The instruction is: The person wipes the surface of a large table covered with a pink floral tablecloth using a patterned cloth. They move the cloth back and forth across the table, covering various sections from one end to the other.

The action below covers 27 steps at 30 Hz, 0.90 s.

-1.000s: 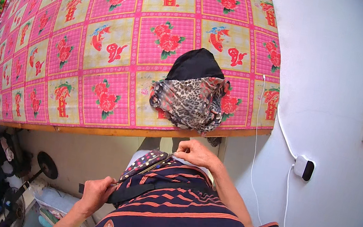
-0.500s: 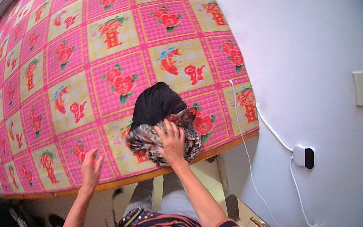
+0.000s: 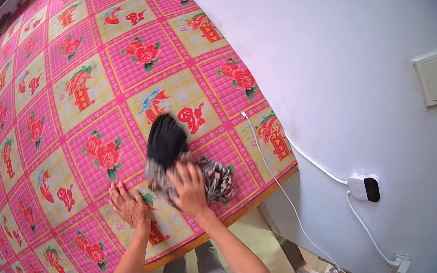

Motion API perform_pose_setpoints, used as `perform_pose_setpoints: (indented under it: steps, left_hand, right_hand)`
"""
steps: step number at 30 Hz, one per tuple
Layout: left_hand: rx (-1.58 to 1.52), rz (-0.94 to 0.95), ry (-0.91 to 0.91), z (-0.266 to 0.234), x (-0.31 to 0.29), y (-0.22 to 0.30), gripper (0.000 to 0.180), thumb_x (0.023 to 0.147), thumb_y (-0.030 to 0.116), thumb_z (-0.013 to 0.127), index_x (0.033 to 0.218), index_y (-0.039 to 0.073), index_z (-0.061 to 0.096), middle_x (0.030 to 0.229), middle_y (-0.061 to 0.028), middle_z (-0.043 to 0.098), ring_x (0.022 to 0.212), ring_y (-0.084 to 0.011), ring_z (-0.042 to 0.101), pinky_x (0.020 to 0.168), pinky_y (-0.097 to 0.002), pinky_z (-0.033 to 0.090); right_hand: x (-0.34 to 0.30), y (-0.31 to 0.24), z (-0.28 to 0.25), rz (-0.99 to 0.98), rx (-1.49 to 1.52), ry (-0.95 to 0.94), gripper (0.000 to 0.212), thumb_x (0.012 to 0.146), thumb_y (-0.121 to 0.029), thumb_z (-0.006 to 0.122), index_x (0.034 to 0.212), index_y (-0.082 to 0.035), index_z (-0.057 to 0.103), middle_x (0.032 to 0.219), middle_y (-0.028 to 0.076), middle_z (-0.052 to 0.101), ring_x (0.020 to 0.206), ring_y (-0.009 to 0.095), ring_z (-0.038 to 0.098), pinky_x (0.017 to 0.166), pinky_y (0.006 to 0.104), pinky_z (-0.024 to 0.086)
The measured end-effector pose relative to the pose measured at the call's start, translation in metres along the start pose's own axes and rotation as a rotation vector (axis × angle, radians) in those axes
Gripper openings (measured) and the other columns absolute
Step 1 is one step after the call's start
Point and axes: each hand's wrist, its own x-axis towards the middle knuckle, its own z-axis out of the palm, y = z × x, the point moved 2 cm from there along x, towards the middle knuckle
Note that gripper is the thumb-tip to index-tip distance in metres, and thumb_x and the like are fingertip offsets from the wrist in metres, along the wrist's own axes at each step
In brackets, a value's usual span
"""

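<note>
A crumpled bundle of cloth lies near the front edge of a bed-like platform. One part is black fabric [image 3: 166,138]; the other is a black, white and brown patterned cloth [image 3: 218,181]. My right hand [image 3: 191,190] rests on the patterned part with its fingers spread, slightly smeared by motion. What lies under that palm is hidden. Left of the bundle, my left hand [image 3: 130,206] lies open on the pink quilted cover [image 3: 66,138], its fingers stretched out and holding nothing. The cover carries squares of red flowers, fish and red figures.
A wooden edge [image 3: 254,202] borders the cover in front of me. On the right stands a white wall with a switch [image 3: 435,79], a small white-and-black device [image 3: 364,187] and a plugged-in adapter [image 3: 400,263]. A thin white cable [image 3: 281,191] runs from the cover over the edge.
My left hand has come down and right onto the cover beside the bundle. The cloth has shifted, its black part narrower now, with my right hand still on it. The view has turned.
</note>
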Motion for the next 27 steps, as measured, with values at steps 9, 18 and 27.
perform_pose_setpoints:
  steps: [9,18,27]
  left_hand:
    - [0.054,-0.004,0.0,0.003,-0.002,0.008,0.065,0.103,0.033,0.054,0.16,0.011,0.032,0.167,-0.0124,0.027,0.156,-0.0298,0.022,0.129,-0.0489,0.012]
    - [0.108,0.017,0.017,-0.004,0.007,-0.001,0.064,0.103,0.03,0.051,0.16,0.009,0.032,0.167,-0.0134,0.028,0.155,-0.0299,0.023,0.128,-0.0507,0.012]
    - [0.119,0.063,0.026,0.003,-0.002,0.002,0.06,0.108,0.034,0.046,0.161,0.013,0.031,0.168,-0.0103,0.027,0.156,-0.0278,0.023,0.128,-0.0506,0.011]
  right_hand:
    - [0.056,0.117,-0.052,0.275,-0.132,0.33,0.051,0.076,-0.008,0.071,0.125,-0.003,0.056,0.145,0.024,0.047,0.137,0.045,0.043,0.111,0.0594,0.035]
    - [0.011,0.072,-0.037,0.07,0.015,0.142,0.03,0.078,-0.008,0.072,0.108,-0.01,0.067,0.134,0.013,0.054,0.135,0.033,0.047,0.116,0.0577,0.033]
    - [0.116,0.166,-0.07,0.132,-0.077,0.283,0.049,0.076,-0.001,0.068,0.124,-0.009,0.066,0.144,0.016,0.052,0.136,0.039,0.046,0.114,0.0545,0.036]
